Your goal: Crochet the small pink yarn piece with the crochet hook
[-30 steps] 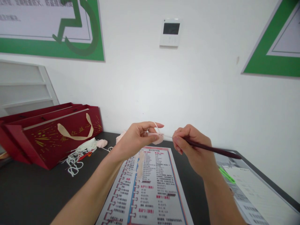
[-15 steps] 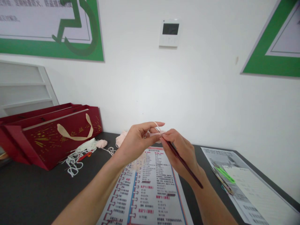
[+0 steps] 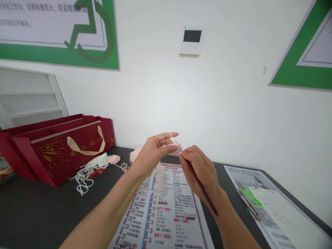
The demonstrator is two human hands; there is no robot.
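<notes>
My left hand [image 3: 155, 150] pinches a small piece of pale pink crochet work [image 3: 176, 148] between thumb and fingers, with a strand of yarn looped over its raised index finger. In my right hand [image 3: 201, 166] is a crochet hook [image 3: 201, 185] with a long dark red handle, its tip end at the crochet piece. The handle slants down along the palm towards the wrist. Both hands are held above a printed pattern sheet [image 3: 176, 207] with Chinese text. Behind my left wrist, a pale pink yarn ball [image 3: 135, 153] is partly hidden.
Red gift bags [image 3: 70, 148] stand at the left on the dark table [image 3: 33, 214]. Beside them lie white yarn [image 3: 86, 173], a small pink ball [image 3: 114, 159] and an orange-red item [image 3: 98, 171]. At right are papers [image 3: 282, 207], a bright green tool [image 3: 251, 197] and a slim metallic item.
My right hand and the hook have drawn slightly away from my left fingers, and the handle tilts steeper. More of the pink piece shows. The whole view has shifted slightly.
</notes>
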